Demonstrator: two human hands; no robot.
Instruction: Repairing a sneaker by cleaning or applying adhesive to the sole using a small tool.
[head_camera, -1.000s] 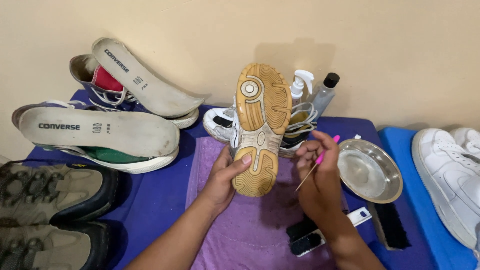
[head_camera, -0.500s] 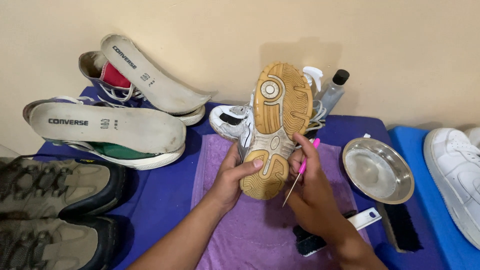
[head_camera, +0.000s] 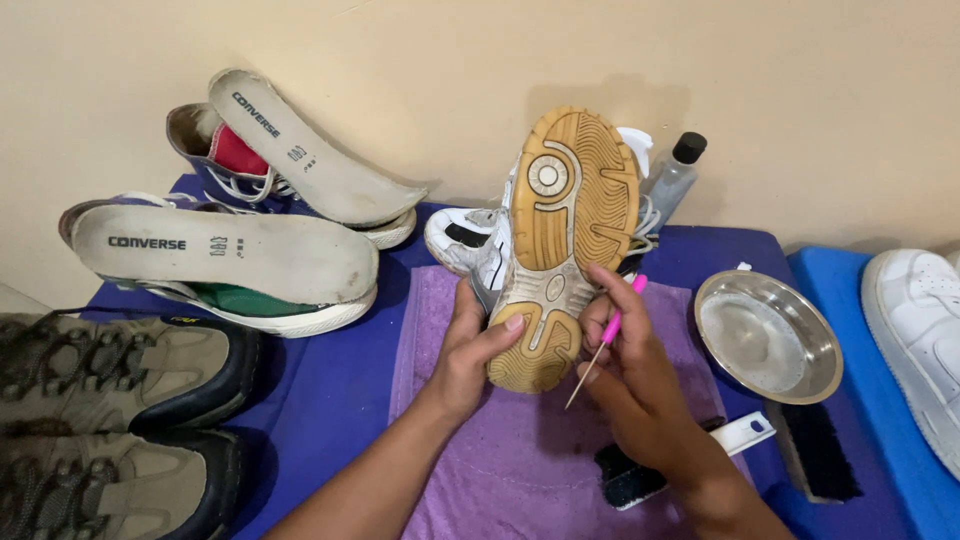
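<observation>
Since 0.5 s ago, the right hand (head_camera: 640, 385) had drawn slightly down and away from the sole, so the pick's tip no longer pressed into the tread but hung just beside the heel end of the shoe (head_camera: 560, 250). Its fingers were pinched together on the pink-handled pick (head_camera: 607, 338), the thin point slanting down toward the towel. The left hand (head_camera: 472, 345) kept its place, thumb clamped across the tan sole near the heel and the other fingers wrapped behind the shoe, which stood upright with its tread facing the camera, as before.

Under the shoe lay the purple towel (head_camera: 520, 470) on a dark blue cloth (head_camera: 330, 400). Right of the shoe sat a round steel bowl (head_camera: 768, 335), and below that bowl lay a black brush (head_camera: 815, 450); a second brush with a white handle (head_camera: 690, 455) lay partly hidden under the right wrist. Behind the shoe stood a clear bottle with a black cap (head_camera: 675, 180) and the other white sneaker (head_camera: 465, 235). Left of the shoe lay 2 canvas sneakers with grey insoles (head_camera: 225, 255) resting on top, and further left 2 olive hiking shoes (head_camera: 110, 370). A white shoe (head_camera: 915, 320) lay far right of the bowl on a brighter blue mat (head_camera: 880, 440).
</observation>
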